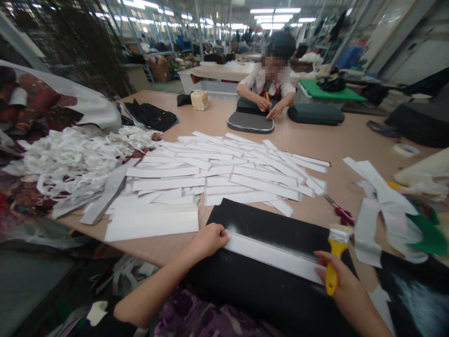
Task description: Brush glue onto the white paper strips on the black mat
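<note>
A long white strip (273, 254) lies across a black sheet (259, 217) in front of me. My left hand (212, 238) pinches the strip's left end between thumb and fingers. At the opposite end, my right hand (338, 280) has a yellow-handled paintbrush (337, 247) tucked in it, bristles pointing up and away. The thumb and fingers of that hand also touch the strip's right end. Pale smears mark the black sheet along the strip's far edge. Just beyond the sheet is a loose pile of similar white strips (217, 171).
White scraps (77, 159) are heaped at the left, behind a white sheet stack (154, 222). Scissors (342, 213) and white offcuts (382, 201) lie to the right. Across the table (210, 119), a co-worker (266, 89) bends over a grey padded panel (250, 122).
</note>
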{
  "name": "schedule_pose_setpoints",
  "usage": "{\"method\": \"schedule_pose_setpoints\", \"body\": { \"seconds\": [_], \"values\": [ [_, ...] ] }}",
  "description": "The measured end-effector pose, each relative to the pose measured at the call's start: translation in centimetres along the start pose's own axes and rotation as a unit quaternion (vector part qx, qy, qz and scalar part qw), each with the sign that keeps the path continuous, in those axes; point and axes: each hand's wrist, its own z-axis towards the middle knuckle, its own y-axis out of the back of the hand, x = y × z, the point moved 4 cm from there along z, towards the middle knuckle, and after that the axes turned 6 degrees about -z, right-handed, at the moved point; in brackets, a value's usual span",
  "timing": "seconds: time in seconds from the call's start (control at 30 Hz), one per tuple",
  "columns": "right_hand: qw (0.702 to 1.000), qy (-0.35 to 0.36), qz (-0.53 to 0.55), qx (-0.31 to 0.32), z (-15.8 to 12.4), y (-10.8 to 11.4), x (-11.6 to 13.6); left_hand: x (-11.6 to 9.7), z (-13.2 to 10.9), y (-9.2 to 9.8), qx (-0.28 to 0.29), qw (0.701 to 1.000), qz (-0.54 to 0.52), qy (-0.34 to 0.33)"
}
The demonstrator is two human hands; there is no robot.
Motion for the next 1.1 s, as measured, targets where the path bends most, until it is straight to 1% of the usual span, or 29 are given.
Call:
{"method": "schedule_pose_setpoints", "body": {
  "seconds": [0.1,0.2,0.3,0.37,0.53,0.73,0.9,0.93,1.0,1.03,1.1],
  "values": [
    [1.0,0.019,-0.005,-0.017,-0.1,-0.1,0.5,-0.2,-0.1,-0.1,-0.007,1.0,0.021,0.005],
    [0.997,0.032,-0.011,-0.067,-0.6,0.1,1.5,-0.4,-0.4,-0.2,-0.011,0.999,0.039,0.008],
    [0.994,0.031,-0.022,-0.103,-1.4,0.3,2.6,-0.6,-0.7,-0.4,-0.014,0.998,0.057,0.002],
    [0.992,0.018,-0.031,-0.118,-1.8,0.3,3.1,-0.6,-0.7,-0.5,-0.011,0.997,0.077,-0.007],
    [0.99,-0.011,-0.048,-0.134,-2.4,0.2,3.5,0.3,0.1,-0.9,0.007,0.995,0.102,-0.02],
    [0.989,0.003,-0.06,-0.138,-2.5,-0.2,3.7,1.4,0.7,-1.3,0.0,0.996,0.086,-0.026],
    [0.981,0.02,-0.132,-0.137,-2.4,-0.4,4.4,1.2,0.6,-1.4,0.005,0.993,0.111,-0.035],
    [0.978,0.025,-0.156,-0.137,-2.4,-0.3,4.7,1.2,0.4,-1.3,-0.005,0.992,0.123,-0.039],
    [0.966,0.032,-0.217,-0.136,-2.5,0.3,5.3,0.8,-0.1,-1.2,-0.052,0.984,0.153,-0.068],
    [0.959,0.035,-0.247,-0.133,-2.5,0.8,5.8,0.4,-0.5,-1.2,-0.083,0.977,0.172,-0.099],
    [0.951,0.055,-0.279,-0.123,-2.3,1.8,7.3,-0.6,-1.5,-1.5,-0.145,0.949,0.203,-0.195]
  ]
}}
